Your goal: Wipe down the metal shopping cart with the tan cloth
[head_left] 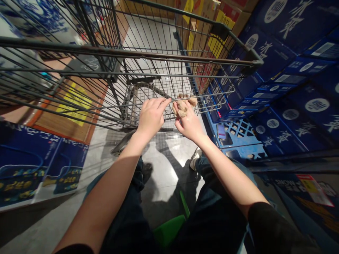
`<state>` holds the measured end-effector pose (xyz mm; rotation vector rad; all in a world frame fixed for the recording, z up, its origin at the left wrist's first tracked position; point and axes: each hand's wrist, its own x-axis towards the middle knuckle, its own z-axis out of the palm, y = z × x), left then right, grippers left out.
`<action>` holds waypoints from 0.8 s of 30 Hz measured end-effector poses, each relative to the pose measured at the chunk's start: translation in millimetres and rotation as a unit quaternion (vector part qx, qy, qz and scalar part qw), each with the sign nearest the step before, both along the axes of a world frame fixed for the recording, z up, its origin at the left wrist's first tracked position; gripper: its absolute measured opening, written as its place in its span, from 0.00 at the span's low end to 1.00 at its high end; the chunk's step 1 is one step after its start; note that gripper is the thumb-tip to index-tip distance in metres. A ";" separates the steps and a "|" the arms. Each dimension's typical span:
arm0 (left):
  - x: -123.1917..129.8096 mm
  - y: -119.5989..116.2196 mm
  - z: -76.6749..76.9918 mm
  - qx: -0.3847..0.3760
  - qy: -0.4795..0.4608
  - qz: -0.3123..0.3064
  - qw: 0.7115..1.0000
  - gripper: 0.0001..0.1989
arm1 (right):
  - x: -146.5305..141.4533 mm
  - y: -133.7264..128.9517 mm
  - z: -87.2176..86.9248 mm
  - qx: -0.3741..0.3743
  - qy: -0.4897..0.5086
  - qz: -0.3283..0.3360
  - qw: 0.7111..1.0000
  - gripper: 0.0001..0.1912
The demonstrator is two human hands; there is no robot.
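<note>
A dark wire shopping cart (148, 55) fills the upper part of the head view. My left hand (153, 116) rests at a cart wire, its index finger stretched toward the right and nothing seen in it. Just right of it, my right hand (189, 121) is closed on a crumpled tan cloth (182, 107), which bunches around its fingers and touches the cart's wires. The fingertips under the cloth are partly hidden.
Stacked dark blue boxes (278, 53) stand on a blue plastic pallet (242, 128) at right, where a phone (221, 131) lies. Brown cartons (203, 38) are behind them. A green object (169, 229) is between my legs. Large blue-and-white jars (47, 21) stand at left.
</note>
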<state>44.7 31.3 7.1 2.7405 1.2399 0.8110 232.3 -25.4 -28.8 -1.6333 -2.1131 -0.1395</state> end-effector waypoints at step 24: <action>2.0 1.1 -6.1 0.007 -0.021 0.004 1.000 0.30 | 2.2 3.9 7.2 0.001 0.004 0.012 1.000 0.33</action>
